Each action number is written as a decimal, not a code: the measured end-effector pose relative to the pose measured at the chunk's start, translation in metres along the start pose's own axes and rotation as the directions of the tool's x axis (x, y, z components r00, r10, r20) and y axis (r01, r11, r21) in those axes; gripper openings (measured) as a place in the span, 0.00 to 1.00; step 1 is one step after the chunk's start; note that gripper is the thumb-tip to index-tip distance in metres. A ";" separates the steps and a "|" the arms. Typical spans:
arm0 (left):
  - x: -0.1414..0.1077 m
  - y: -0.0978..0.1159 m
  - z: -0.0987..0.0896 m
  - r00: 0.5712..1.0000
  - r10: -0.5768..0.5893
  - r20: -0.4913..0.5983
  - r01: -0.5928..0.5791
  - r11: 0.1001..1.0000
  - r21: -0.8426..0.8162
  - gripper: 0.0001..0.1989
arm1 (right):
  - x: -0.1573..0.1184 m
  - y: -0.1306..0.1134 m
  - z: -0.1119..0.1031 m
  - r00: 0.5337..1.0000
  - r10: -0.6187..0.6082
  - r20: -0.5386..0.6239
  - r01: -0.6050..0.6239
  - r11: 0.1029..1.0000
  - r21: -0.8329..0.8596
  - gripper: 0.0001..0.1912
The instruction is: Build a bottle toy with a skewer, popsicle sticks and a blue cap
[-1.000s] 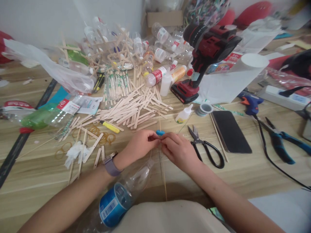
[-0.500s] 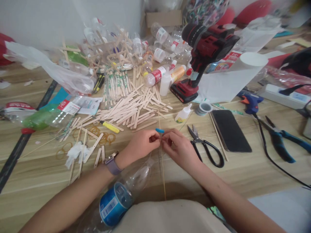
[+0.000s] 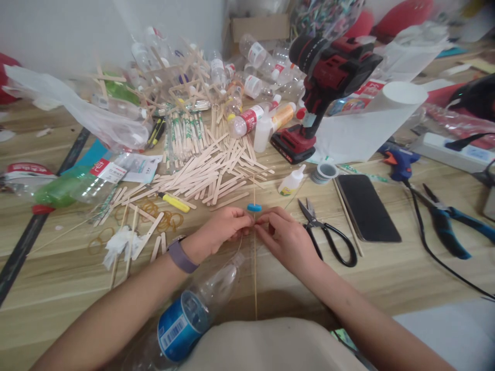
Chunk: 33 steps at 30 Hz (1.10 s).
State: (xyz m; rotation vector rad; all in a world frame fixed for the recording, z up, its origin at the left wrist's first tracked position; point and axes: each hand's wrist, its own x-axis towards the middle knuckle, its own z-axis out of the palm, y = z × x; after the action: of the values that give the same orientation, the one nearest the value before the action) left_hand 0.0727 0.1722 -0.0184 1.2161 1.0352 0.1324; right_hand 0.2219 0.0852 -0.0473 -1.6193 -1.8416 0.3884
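Observation:
A thin wooden skewer (image 3: 255, 268) runs lengthwise in front of me, with a blue bottle cap (image 3: 254, 207) threaded on its upper part. Just below the cap, my left hand (image 3: 228, 226) is closed in a pinch at the skewer. From the other side my right hand (image 3: 280, 232) pinches at the same spot, its fingertips meeting the left ones. A fine strand hangs beneath the left fingers; where it ends I cannot make out. Under my left forearm lies a clear plastic bottle (image 3: 216, 286) with a blue label.
Scissors (image 3: 317, 224), a phone (image 3: 369, 208) and pliers (image 3: 444, 216) lie to the right. Beyond my hands are a small glue bottle (image 3: 292, 180), a pile of craft sticks (image 3: 209, 175) and a red drill (image 3: 317, 93). Left are rubber bands (image 3: 170, 219) and a yellow-handled tool (image 3: 176, 202).
The blue cap now shows its broader side above my fingers. The skewer's near end has swung slightly left, and my left fingers have closed in more.

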 end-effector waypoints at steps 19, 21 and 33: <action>-0.004 -0.011 -0.004 0.929 0.329 -0.170 -0.246 0.891 0.382 0.07 | 0.002 0.010 -0.003 0.999 -0.018 0.049 0.026 0.986 -0.163 0.09; -0.005 -0.010 -0.003 0.928 0.332 -0.166 -0.248 0.887 0.390 0.07 | 0.002 0.009 -0.004 0.998 -0.019 0.059 0.027 0.988 -0.149 0.09; -0.003 -0.018 -0.004 0.926 0.335 -0.175 -0.231 0.868 0.441 0.07 | 0.004 0.006 -0.001 0.991 0.109 0.073 -0.112 0.993 0.040 0.10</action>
State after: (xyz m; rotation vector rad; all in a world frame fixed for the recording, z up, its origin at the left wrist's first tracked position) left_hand 0.0609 0.1664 -0.0311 1.7768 1.1266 0.3144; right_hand 0.2267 0.0896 -0.0494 -1.7012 -1.7867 0.5378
